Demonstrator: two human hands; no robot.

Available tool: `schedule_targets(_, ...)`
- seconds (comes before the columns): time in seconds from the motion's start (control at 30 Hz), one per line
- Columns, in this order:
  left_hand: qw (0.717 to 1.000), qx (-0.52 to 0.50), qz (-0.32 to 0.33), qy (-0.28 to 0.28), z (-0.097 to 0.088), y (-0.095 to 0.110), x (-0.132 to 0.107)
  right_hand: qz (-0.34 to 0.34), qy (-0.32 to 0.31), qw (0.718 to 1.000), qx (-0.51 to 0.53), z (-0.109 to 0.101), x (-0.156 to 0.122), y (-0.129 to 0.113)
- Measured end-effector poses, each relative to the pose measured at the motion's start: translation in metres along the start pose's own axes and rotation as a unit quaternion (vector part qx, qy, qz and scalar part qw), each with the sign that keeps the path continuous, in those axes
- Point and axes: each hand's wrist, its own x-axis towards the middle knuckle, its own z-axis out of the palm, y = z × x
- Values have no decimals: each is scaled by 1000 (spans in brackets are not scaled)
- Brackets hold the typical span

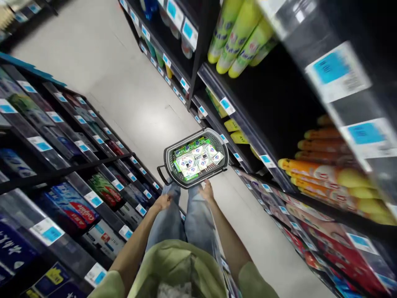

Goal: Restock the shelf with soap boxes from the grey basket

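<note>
My left hand (163,201) hangs beside my left thigh, its fingers curled in loosely with nothing visible in them. Over my right thigh is my right hand (207,191), fingers apart and no object in it. Just beyond both hands, on the floor at my feet, stands a grey shopping basket (222,150) with a black handle (161,176) swung to its left side. Inside it lie several white and green packages (194,161) with blue marks. My right fingertips come close to the basket's near rim; whether they touch it I cannot tell.
Shelves of boxed toothpaste (72,207) run along the left. The right shelves hold yellow-green tubes (238,37), orange tubes (328,178) and yellow packs (238,137). Price tags (338,72) line the shelf edges. A pale floor (149,107) stretches ahead between the shelves.
</note>
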Motion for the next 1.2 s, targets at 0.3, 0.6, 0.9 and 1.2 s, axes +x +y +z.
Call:
schedule_targets(0.3,996,69,63,12,-14,26,134,5,38,999,1,12,123,50)
schedule_targets(0.6,992,106,52,-38,-8,26,214,3,3,998,-56,35,175,52)
schedule_targets(0.9,990,116,49,-69,25,-2,215,-57,-27,990,-127,27,212,54)
schedule_targets(1.2,990,124,50,-47,11,-26,200,-29,-36,989,-142,24,209,43)
